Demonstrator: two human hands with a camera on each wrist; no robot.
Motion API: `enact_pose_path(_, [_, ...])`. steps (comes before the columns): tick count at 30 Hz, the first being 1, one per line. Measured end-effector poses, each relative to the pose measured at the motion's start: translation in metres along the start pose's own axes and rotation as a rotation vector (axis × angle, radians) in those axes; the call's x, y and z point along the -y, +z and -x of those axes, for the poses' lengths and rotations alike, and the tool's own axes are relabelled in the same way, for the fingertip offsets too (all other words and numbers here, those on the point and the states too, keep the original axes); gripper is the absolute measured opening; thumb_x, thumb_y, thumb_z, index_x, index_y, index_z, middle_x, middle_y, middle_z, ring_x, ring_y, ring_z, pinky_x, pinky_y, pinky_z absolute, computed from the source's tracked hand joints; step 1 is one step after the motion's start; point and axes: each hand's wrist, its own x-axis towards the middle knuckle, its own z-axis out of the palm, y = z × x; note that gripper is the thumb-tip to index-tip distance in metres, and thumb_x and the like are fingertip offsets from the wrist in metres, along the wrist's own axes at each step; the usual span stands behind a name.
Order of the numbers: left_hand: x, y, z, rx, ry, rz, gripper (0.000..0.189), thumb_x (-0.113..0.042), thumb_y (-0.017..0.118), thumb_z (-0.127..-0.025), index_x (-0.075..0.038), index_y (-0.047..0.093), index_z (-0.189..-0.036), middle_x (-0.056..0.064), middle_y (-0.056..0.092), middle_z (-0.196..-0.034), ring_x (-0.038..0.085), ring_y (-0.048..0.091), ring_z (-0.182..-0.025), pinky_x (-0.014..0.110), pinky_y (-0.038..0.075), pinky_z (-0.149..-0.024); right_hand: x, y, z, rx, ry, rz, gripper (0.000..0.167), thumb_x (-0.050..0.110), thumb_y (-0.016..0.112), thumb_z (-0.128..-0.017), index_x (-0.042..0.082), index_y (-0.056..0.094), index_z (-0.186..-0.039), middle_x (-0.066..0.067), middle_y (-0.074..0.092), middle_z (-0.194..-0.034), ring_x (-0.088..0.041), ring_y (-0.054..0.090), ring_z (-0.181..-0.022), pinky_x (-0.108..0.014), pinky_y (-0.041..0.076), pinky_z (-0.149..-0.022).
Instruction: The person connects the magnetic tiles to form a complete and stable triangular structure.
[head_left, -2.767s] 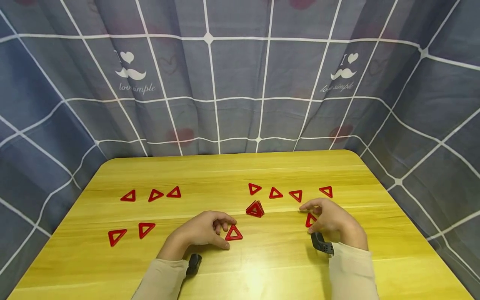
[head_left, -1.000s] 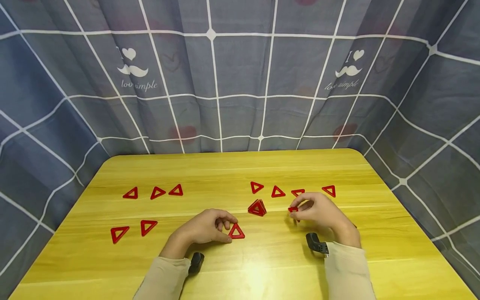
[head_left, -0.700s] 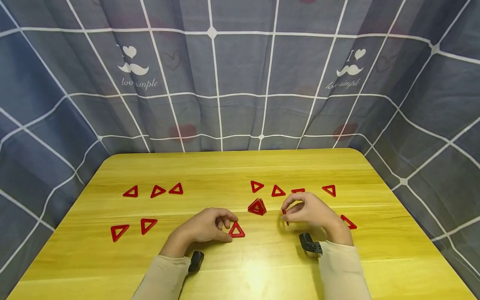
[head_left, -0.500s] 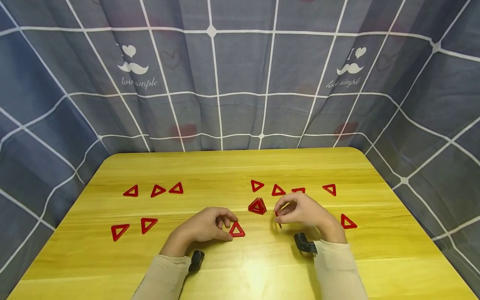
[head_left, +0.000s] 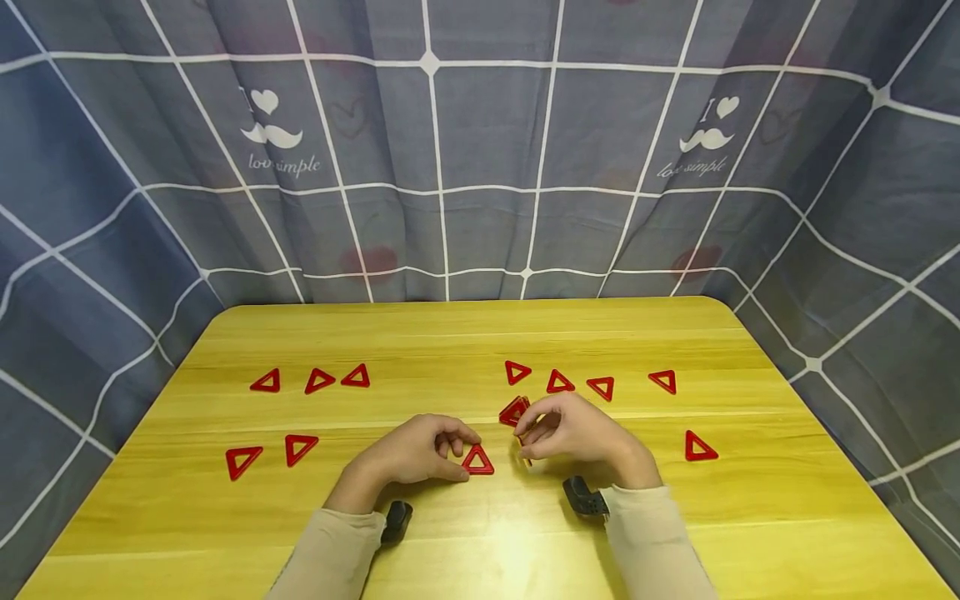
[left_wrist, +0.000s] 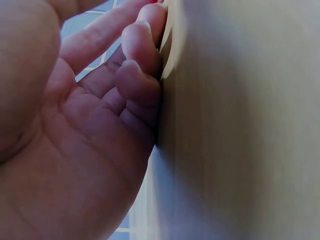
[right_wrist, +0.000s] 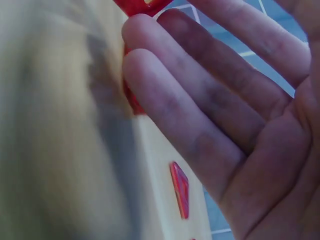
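My left hand (head_left: 411, 451) rests on the table with thumb and index finger at two corners of a flat red plastic triangle frame (head_left: 480, 471). In the left wrist view its other fingers curl against the wood. My right hand (head_left: 576, 433) pinches a second red triangle (head_left: 526, 455) between thumb and fingertips, tilted nearly edge-on, just right of the first. That piece shows at the top of the right wrist view as a red corner (right_wrist: 135, 7). Right behind my right fingertips lies a small stack of red triangles (head_left: 511, 413), partly hidden by them.
Several loose red triangles lie on the yellow wooden table (head_left: 420, 342): some at left, such as one triangle (head_left: 243, 451), others at back right, such as another triangle (head_left: 600, 383). One triangle (head_left: 700, 456) lies far right. A grey checked curtain (head_left: 480, 233) surrounds the table.
My right hand took hold of a triangle on the right, lifted it and carried it left toward the left hand, turning it edge-on. The left hand stayed at its triangle.
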Motion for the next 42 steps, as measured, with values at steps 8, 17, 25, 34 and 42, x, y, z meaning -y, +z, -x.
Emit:
enact_pose_path(8, [0.000, 0.000, -0.002, -0.007, 0.000, -0.016, 0.037, -0.016, 0.086, -0.082, -0.013, 0.072, -0.116, 0.004, 0.060, -0.091, 0.016, 0.052, -0.074, 0.027, 0.045, -0.065, -0.001, 0.013, -0.011, 0.015, -0.037, 0.004, 0.018, -0.001, 0.079, -0.083, -0.002, 0.074, -0.100, -0.015, 0.072, -0.097, -0.026, 0.071, -0.087, -0.031, 0.057, -0.079])
enact_pose_path(17, [0.000, 0.004, -0.001, -0.033, 0.011, -0.021, 0.035, -0.014, 0.087, -0.080, -0.011, 0.075, -0.112, 0.003, 0.062, -0.087, 0.015, 0.050, -0.067, 0.026, 0.043, -0.060, -0.004, 0.021, -0.016, 0.014, -0.057, 0.025, 0.016, -0.004, 0.077, -0.083, -0.001, 0.074, -0.099, -0.013, 0.072, -0.096, -0.022, 0.072, -0.087, -0.031, 0.057, -0.078])
enact_pose_path(25, [-0.002, 0.003, -0.003, -0.059, 0.009, -0.027, 0.038, -0.012, 0.089, -0.076, -0.010, 0.076, -0.112, -0.001, 0.066, -0.081, 0.014, 0.055, -0.067, 0.025, 0.044, -0.058, 0.000, 0.025, -0.019, -0.002, -0.064, 0.065, 0.016, -0.003, 0.076, -0.084, 0.002, 0.075, -0.099, -0.008, 0.072, -0.096, -0.018, 0.071, -0.087, -0.030, 0.057, -0.078])
enact_pose_path(34, [-0.002, 0.003, -0.004, -0.070, -0.014, -0.005, 0.038, -0.011, 0.089, -0.076, -0.006, 0.074, -0.111, -0.003, 0.067, -0.079, 0.015, 0.058, -0.070, 0.026, 0.046, -0.062, 0.000, 0.030, -0.023, 0.000, -0.044, 0.083, 0.014, 0.001, 0.077, -0.085, 0.005, 0.074, -0.098, -0.002, 0.073, -0.092, -0.016, 0.071, -0.086, -0.030, 0.056, -0.079])
enact_pose_path(42, [-0.002, 0.005, -0.002, -0.082, -0.017, 0.006, 0.026, -0.009, 0.088, -0.077, -0.007, 0.076, -0.100, -0.003, 0.066, -0.076, 0.014, 0.059, -0.069, 0.025, 0.047, -0.061, 0.000, 0.034, -0.024, -0.003, -0.019, 0.091, 0.018, 0.002, 0.079, -0.083, 0.007, 0.073, -0.099, -0.001, 0.072, -0.092, -0.015, 0.070, -0.087, -0.029, 0.056, -0.079])
